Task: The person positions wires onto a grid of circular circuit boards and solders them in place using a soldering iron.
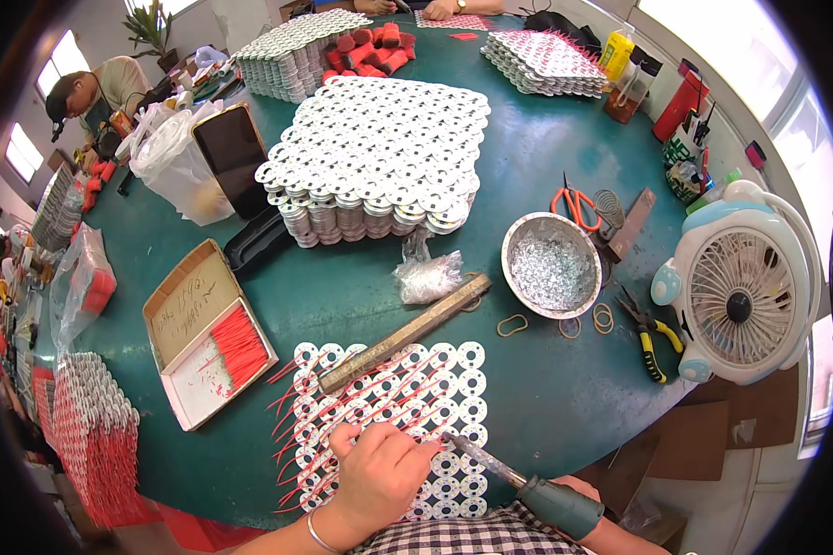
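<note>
A panel of round white ring-shaped circuit boards (472,384) lies at the table's near edge, with thin red wires (292,444) slanting across it. My left hand (379,472) rests over the panel, its thumb and finger pinched together beside the iron's tip; what they hold is too small to make out. My right hand (578,485), mostly hidden behind the handle, grips a soldering iron (555,504). Its tip touches or nearly touches a ring beside my left fingertips. A long metal bar (403,335) lies slanted across the panel's far part.
Left stands an open cardboard box (185,388) of red wires. Beyond are stacked white ring boards (379,139) and a phone (231,157). Right are a metal bowl (518,301) of small clear pieces, pliers (652,356) and a fan (740,287). Other people (120,83) sit farther off.
</note>
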{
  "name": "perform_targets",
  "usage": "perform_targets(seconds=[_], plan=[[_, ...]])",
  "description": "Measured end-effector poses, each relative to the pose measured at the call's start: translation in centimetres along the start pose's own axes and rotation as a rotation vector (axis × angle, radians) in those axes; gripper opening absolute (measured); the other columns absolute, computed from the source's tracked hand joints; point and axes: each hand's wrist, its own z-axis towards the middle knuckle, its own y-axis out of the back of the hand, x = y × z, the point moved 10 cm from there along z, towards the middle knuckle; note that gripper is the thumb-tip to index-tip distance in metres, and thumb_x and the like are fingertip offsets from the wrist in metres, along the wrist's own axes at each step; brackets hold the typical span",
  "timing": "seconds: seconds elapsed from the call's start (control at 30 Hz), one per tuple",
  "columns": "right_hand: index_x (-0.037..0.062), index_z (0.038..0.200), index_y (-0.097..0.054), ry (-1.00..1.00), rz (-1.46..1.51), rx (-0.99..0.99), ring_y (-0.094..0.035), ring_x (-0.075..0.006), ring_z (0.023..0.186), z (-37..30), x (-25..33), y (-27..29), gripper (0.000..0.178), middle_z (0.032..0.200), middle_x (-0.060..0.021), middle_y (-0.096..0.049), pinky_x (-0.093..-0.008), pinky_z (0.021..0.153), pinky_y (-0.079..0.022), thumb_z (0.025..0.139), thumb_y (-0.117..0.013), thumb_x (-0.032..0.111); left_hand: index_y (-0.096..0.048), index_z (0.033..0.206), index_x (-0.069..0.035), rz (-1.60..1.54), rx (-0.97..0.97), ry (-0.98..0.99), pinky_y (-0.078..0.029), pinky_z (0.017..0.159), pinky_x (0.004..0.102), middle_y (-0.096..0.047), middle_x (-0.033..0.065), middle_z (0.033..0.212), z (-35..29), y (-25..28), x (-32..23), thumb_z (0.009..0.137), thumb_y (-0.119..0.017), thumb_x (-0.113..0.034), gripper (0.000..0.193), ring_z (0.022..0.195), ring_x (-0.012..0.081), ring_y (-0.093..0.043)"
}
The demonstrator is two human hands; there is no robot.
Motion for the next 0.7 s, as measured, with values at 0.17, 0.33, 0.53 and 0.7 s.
perform_targets(seconds=[0.17,0.33,0.53,0.7], plan=[[-0.0083,0.115,-0.046,-0.503,1.014,0.06,-0.062,-0.0305,0.067,-1.7,-4.4,-1.3,0.036,0.093,-0.0268,-0.06,-0.0354,0.056,-0.052,0.087,-0.053,0.014,-0.067,0.082,-0.02,0.002,-0.003,-0.002,-0.024,0.077,0.0381,-0.048,-0.0072,0.068,0.0,0.0,-0.1,0.069,-0.065,-0.016,0.013,0.076,0.0115,-0.05],[-0.0118,0.122,-0.038,-0.595,1.439,0.038,-0.059,-0.0358,0.056,-3.3,-6.9,-1.3,0.041,0.092,-0.0377,-0.055,-0.0408,0.041,-0.048,0.093,-0.041,0.017,-0.067,0.081,-0.02,0.014,-0.001,-0.001,-0.025,0.077,0.0377,-0.047,-0.0072,0.068,0.1,-0.1,-0.1,0.069,-0.066,-0.016,0.013,0.075,0.0114,-0.05],[-0.0082,0.124,-0.039,-0.589,1.72,0.378,-0.063,-0.0358,0.071,-2.9,-2.8,-4.3,0.044,0.097,-0.0318,-0.058,-0.0418,0.058,-0.056,0.089,-0.051,0.015,-0.066,0.08,-0.021,0.039,-0.014,-0.028,-0.025,0.076,0.0376,-0.046,-0.0075,0.066,0.1,0.1,-0.8,0.07,-0.065,-0.016,0.012,0.074,0.0109,-0.049],[-0.0032,0.116,-0.049,-0.196,0.269,-0.211,-0.063,-0.0225,0.089,-2.8,-2.0,0.4,0.055,0.1,-0.0167,-0.063,-0.0355,0.076,-0.054,0.068,-0.075,0.002,-0.066,0.081,-0.021,0.031,-0.002,-0.045,-0.025,0.076,0.0378,-0.046,-0.0076,0.066,0.0,-0.1,-1.1,0.07,-0.065,-0.016,0.012,0.074,0.0108,-0.049]])
